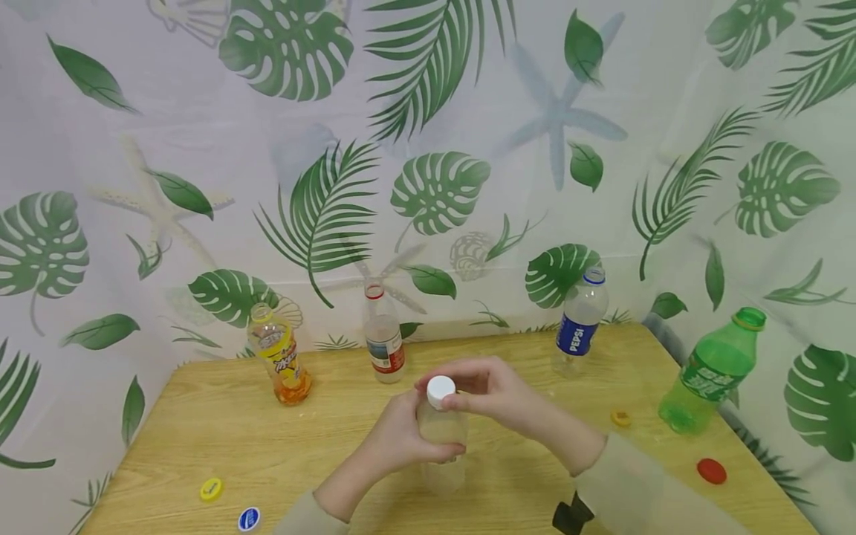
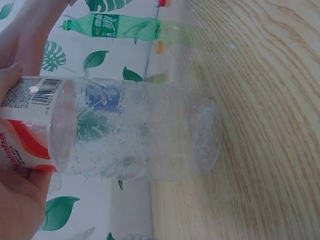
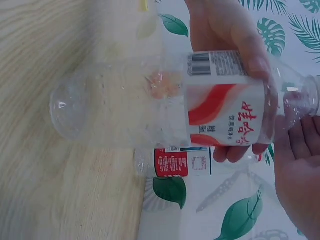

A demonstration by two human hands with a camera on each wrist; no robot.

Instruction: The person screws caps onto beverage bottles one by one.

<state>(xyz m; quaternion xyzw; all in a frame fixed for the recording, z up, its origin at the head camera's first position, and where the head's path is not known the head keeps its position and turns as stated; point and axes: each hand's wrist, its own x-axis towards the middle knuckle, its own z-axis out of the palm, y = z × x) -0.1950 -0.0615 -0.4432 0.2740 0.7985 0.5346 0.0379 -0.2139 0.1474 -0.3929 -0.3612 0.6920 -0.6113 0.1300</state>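
Observation:
In the head view my left hand (image 1: 396, 432) grips a clear plastic water bottle (image 1: 444, 426) near the front middle of the table, thumb across its front. A white bottle cap (image 1: 441, 387) sits on the bottle's mouth, and my right hand (image 1: 500, 392) pinches it between thumb and fingers. The right wrist view shows the bottle's white and red label (image 3: 225, 107) with the left fingers (image 3: 256, 57) wrapped around it. Seen from the left wrist, the clear lower body (image 2: 135, 130) holds no visible drink, and its base is close over the wooden table (image 2: 260, 125).
Uncapped bottles stand along the back: a yellow-labelled one (image 1: 284, 360), a red-necked one (image 1: 384, 342), a Pepsi bottle (image 1: 578, 327) and a green bottle (image 1: 712, 375). Loose caps lie about: yellow (image 1: 211, 489), blue (image 1: 250, 519), orange (image 1: 620, 419) and red (image 1: 712, 470).

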